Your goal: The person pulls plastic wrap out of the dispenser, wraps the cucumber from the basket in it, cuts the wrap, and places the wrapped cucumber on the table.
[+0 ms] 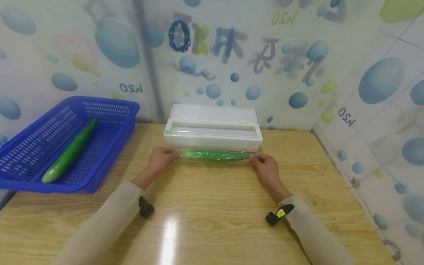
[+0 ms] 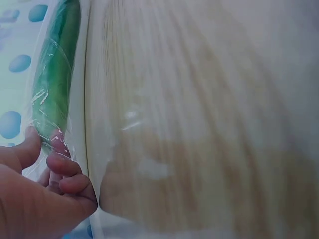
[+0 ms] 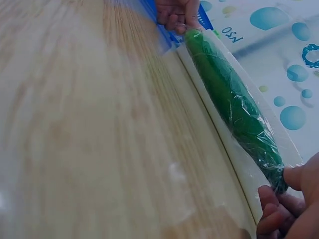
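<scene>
A green cucumber (image 1: 213, 156) in clear plastic wrap is held level between both hands, just in front of a white cling film box (image 1: 213, 142). At its left end my left hand (image 1: 162, 159) pinches the wrap between thumb and fingers. My right hand (image 1: 266, 167) pinches the opposite, narrower end. In the left wrist view the film (image 2: 61, 130) gathers around the thumb and fingertips past the cucumber's end. Seen from the right wrist, the wrapped cucumber (image 3: 232, 104) shows shiny creases, bunched most tightly beside the right thumb.
A blue plastic basket (image 1: 114, 152) stands at the left with one unwrapped cucumber (image 1: 71, 152) inside. The box's lid (image 1: 213, 112) is raised against the patterned wall (image 1: 212, 73) behind. Wood-grain tabletop (image 1: 212, 206) stretches in front of both arms.
</scene>
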Demonstrator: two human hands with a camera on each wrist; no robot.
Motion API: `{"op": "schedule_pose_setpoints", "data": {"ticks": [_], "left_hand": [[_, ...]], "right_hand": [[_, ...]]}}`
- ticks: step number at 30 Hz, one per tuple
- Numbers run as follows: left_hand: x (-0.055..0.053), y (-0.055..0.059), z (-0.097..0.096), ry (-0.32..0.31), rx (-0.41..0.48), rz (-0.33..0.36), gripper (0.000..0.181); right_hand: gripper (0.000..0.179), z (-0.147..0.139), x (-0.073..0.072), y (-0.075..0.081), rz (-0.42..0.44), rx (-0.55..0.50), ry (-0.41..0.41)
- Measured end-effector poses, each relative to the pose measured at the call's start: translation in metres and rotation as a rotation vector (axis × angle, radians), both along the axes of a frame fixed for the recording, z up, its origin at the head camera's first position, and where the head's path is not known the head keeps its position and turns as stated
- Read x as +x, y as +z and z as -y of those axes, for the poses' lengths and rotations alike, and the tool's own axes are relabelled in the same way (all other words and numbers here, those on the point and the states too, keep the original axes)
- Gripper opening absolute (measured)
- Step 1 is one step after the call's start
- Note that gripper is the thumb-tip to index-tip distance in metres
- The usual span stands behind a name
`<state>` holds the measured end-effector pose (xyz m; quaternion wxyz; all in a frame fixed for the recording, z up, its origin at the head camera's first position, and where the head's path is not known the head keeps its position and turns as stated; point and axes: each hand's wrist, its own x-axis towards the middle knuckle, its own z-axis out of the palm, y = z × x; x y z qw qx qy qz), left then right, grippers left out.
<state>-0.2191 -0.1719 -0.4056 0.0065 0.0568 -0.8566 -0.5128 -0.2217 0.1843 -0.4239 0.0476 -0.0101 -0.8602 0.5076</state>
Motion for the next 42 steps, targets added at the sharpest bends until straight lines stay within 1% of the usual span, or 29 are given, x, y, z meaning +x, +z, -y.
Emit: {"op": "schedule_pose_setpoints", "data": {"ticks": [5,9,17,21,24,28,31,33,34,36,38,39,40,41,42], "left_hand": [[-0.004,-0.003,-0.001,0.031,-0.024,0.000,0.036],[-0.006,-0.004,-0.002,0.036,-0.014,0.007,0.032],[-0.005,-0.001,-0.005,0.041,-0.038,0.026,0.030],[-0.005,0.001,-0.006,0.048,-0.033,0.039,0.029],[-0.006,0.003,-0.007,0.067,0.004,0.053,0.028],[-0.010,0.004,-0.005,0.068,0.125,0.084,0.027],[-0.011,0.003,0.000,0.025,0.211,0.119,0.028],[-0.012,0.004,0.005,-0.012,0.251,0.145,0.028],[-0.012,0.004,0.008,-0.032,0.253,0.159,0.029],[-0.012,0.007,0.015,-0.073,0.229,0.183,0.033],[-0.011,0.011,0.021,-0.083,0.178,0.188,0.035],[-0.011,0.014,0.024,-0.072,0.141,0.177,0.037],[-0.011,0.016,0.026,-0.048,0.123,0.153,0.040],[-0.011,0.019,0.028,-0.014,0.108,0.119,0.044],[-0.012,0.021,0.029,0.023,0.110,0.070,0.047]], "right_hand": [[0.033,0.001,-0.001,0.000,0.002,0.035,-0.008],[0.031,0.002,-0.002,-0.001,0.008,0.053,-0.013],[0.028,0.004,-0.003,-0.002,0.021,0.064,-0.042],[0.027,0.007,-0.003,0.000,0.047,0.036,-0.072],[0.027,0.008,-0.003,0.001,0.072,0.013,-0.089],[0.028,0.009,-0.003,0.003,0.080,0.005,-0.103],[0.028,0.009,-0.002,0.004,0.082,0.002,-0.097],[0.029,0.009,-0.001,0.005,0.090,-0.010,-0.087],[0.030,0.009,-0.001,0.005,0.096,-0.015,-0.081],[0.032,0.008,0.001,0.006,0.105,-0.024,-0.063],[0.033,0.008,0.002,0.008,0.113,-0.033,-0.048],[0.034,0.007,0.003,0.008,0.117,-0.034,-0.038],[0.034,0.007,0.003,0.009,0.117,-0.032,-0.027],[0.035,0.007,0.003,0.009,0.111,-0.025,-0.014],[0.035,0.006,0.003,0.010,0.108,-0.020,-0.007]]}}
